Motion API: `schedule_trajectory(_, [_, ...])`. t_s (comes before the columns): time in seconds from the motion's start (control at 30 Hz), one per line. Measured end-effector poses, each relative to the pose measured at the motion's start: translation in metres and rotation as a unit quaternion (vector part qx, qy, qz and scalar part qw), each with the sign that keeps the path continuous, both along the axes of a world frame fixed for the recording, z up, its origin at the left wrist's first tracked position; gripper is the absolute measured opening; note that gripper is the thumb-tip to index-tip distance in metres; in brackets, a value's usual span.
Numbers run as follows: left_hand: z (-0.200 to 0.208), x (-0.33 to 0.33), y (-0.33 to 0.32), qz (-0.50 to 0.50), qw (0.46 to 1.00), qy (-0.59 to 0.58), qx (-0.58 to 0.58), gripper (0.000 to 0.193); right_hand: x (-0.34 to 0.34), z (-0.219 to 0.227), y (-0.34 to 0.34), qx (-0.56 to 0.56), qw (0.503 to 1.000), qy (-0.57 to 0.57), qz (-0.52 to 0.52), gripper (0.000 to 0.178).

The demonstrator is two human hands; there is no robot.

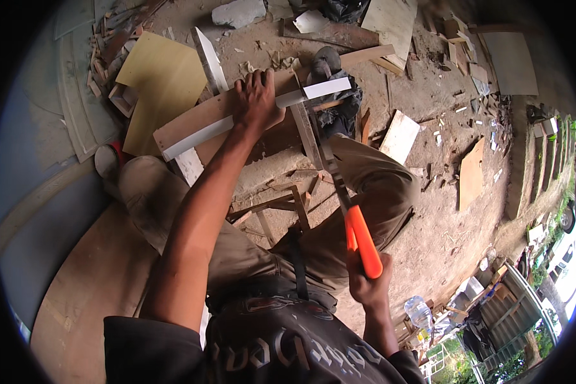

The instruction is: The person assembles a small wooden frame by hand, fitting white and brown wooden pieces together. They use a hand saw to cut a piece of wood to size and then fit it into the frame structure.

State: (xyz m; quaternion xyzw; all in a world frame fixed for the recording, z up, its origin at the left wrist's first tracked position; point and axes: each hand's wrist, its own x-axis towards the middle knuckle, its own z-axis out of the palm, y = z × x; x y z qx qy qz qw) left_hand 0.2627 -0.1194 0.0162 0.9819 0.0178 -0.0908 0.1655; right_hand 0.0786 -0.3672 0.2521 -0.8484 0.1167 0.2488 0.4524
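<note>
A long white strip (201, 136) lies slantwise along the near edge of a brown wooden board (195, 119). My left hand (257, 102) is closed over the strip and board, its fingers curled toward the far side. My right hand (370, 281) grips a handsaw by its orange handle (363, 243). From there the saw blade (331, 168) runs forward and meets the strip to the right of my left hand. Past the blade, the strip's white right end (329, 88) sticks out. Whether the teeth have cut into it I cannot tell.
Wood offcuts lie beneath the board, between my legs. A yellowish panel (163, 73) leans at the left, and a black plastic bag (345, 105) sits behind the strip's right end. Boards (472, 176) and scraps litter the dirt floor. A clear plastic bottle (418, 312) stands lower right.
</note>
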Motion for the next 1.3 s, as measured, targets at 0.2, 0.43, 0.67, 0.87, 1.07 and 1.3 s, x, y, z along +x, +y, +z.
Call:
schedule_trajectory(0.2, [0.003,0.007,-0.003,-0.015,1.000,-0.013,-0.008,0.067,0.159,-0.122,0.078,0.025,0.994,-0.102,-0.028,0.021])
schedule_trajectory(0.43, [-0.007,-0.002,-0.001,-0.001,0.999,-0.039,0.007,0.073,0.045,-0.039,0.024,0.014,1.000,-0.016,0.012,0.014])
schedule_trajectory(0.67, [-0.008,0.001,-0.001,-0.005,0.993,-0.119,0.010,0.061,0.107,-0.084,0.042,0.023,0.997,-0.068,0.011,0.024])
schedule_trajectory(0.87, [-0.008,0.000,-0.002,-0.020,0.998,-0.065,0.012,0.062,0.098,-0.085,0.058,0.032,0.997,-0.065,-0.011,0.019])
schedule_trajectory(1.07, [-0.016,0.002,0.002,-0.003,0.997,-0.072,0.016,0.074,0.001,0.007,0.021,-0.008,0.999,-0.030,-0.005,0.019])
schedule_trajectory(1.3, [-0.002,0.001,-0.001,-0.023,0.999,-0.034,-0.007,0.071,0.128,-0.113,0.076,0.020,0.996,-0.086,-0.022,0.023])
